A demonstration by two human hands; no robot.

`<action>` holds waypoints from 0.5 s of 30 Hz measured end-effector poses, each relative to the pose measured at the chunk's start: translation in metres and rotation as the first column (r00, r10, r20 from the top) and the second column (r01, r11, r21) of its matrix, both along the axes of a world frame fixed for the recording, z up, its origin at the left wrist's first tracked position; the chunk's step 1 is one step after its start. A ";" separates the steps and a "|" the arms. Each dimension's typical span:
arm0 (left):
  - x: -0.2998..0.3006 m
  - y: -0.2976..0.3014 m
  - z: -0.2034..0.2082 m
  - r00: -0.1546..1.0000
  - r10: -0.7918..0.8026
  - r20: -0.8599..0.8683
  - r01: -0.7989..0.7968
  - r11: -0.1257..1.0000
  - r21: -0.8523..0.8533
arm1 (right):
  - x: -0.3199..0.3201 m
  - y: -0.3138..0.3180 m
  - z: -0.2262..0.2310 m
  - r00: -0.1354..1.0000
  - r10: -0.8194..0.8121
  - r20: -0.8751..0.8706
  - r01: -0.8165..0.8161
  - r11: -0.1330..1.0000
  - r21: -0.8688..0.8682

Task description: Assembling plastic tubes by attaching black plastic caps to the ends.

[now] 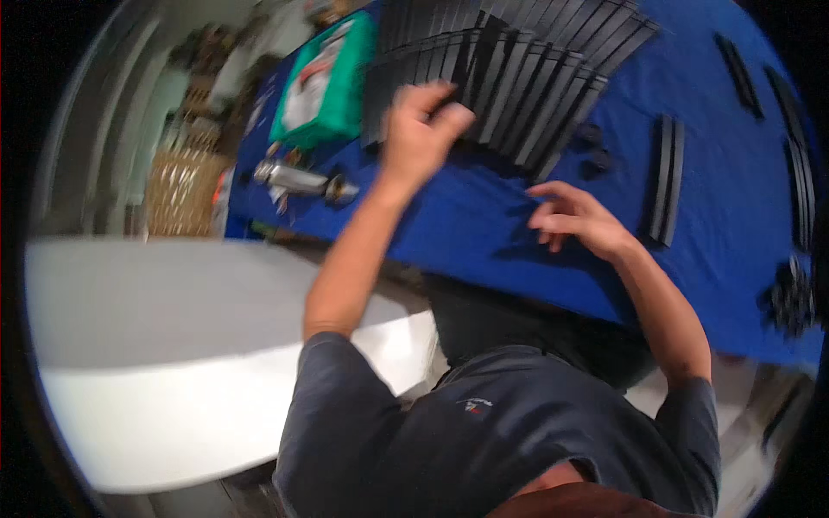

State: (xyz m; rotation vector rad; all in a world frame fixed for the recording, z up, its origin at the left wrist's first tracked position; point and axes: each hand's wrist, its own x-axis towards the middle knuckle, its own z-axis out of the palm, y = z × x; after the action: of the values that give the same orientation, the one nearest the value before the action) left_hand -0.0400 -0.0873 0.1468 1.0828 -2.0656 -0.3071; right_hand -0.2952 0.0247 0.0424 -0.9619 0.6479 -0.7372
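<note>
My left hand [419, 138] is over the near left part of a large set of long black strips [509, 95], laid side by side in rows. Its thumb and forefinger are bent toward each other and smeared by motion. A darker strip [480, 56] rises just beyond these fingertips; whether they grip it I cannot tell. Lower and to the right, my right hand [577, 220] hovers above the blue cloth [484, 211], fingers loosely curled and apart, with nothing visible in them. Small black parts [596, 151] lie on the cloth just beyond it.
A green bin [345, 95] holding pale items stands at the left, with a metallic cylindrical tool [298, 180] nearer me. To the right lie paired strips [665, 181], more strips [799, 190] and a cluster of black pieces [790, 298]. A white surface [173, 414] sits at lower left.
</note>
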 end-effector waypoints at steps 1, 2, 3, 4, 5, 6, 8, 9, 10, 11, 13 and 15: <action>0.001 -0.025 0.009 0.995 0.042 -0.090 -0.034 0.996 0.083 | 0.005 0.001 0.000 1.000 0.016 0.024 -0.016 1.000 -0.004; 0.007 -0.053 0.022 0.981 0.095 -0.168 -0.066 0.983 0.169 | 0.012 -0.004 -0.001 0.996 0.081 0.041 -0.080 0.996 -0.030; 0.017 -0.090 0.037 0.997 0.067 -0.035 -0.068 0.997 -0.033 | 0.021 -0.007 -0.002 0.987 0.127 0.094 -0.124 0.992 -0.034; 0.016 -0.120 0.041 0.993 0.075 0.095 -0.050 0.969 -0.242 | 0.026 -0.011 -0.004 0.983 0.149 0.108 -0.145 0.988 -0.045; -0.029 -0.125 0.050 0.980 0.078 0.181 -0.050 0.987 -0.155 | 0.016 -0.012 -0.008 0.990 0.114 0.083 -0.111 0.993 -0.041; -0.060 -0.119 0.072 0.953 0.106 0.282 -0.083 0.992 -0.093 | 0.013 -0.012 -0.008 0.991 0.112 0.070 -0.108 0.992 -0.059; -0.090 -0.176 0.050 0.931 0.037 0.363 0.100 0.931 -0.351 | 0.008 -0.009 -0.013 0.993 0.096 0.074 -0.091 0.993 -0.071; -0.110 -0.187 0.048 0.928 0.005 0.373 0.106 0.956 -0.275 | 0.007 -0.008 -0.017 0.992 0.103 0.075 -0.097 0.992 -0.076; -0.127 -0.196 0.048 0.924 -0.024 0.382 0.108 0.974 -0.198 | 0.007 -0.008 -0.021 0.991 0.098 0.087 -0.091 0.992 -0.082; -0.138 -0.212 0.043 0.915 -0.041 0.401 0.138 0.967 -0.215 | 0.008 -0.008 -0.020 0.991 0.101 0.086 -0.094 0.992 -0.084; -0.168 -0.223 0.031 0.883 0.004 0.469 0.072 0.987 -0.143 | 0.008 -0.007 -0.024 0.992 0.093 0.082 -0.087 0.993 -0.079; -0.174 -0.248 0.015 0.884 0.004 0.467 0.082 0.983 -0.162 | 0.013 -0.008 -0.025 0.989 0.114 0.091 -0.106 0.991 -0.083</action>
State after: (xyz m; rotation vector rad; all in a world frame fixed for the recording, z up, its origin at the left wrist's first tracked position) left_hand -0.2140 -0.3352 0.1622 1.0805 -2.4850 0.1378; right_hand -0.2826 0.0164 0.0171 -1.0196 0.4812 -0.7099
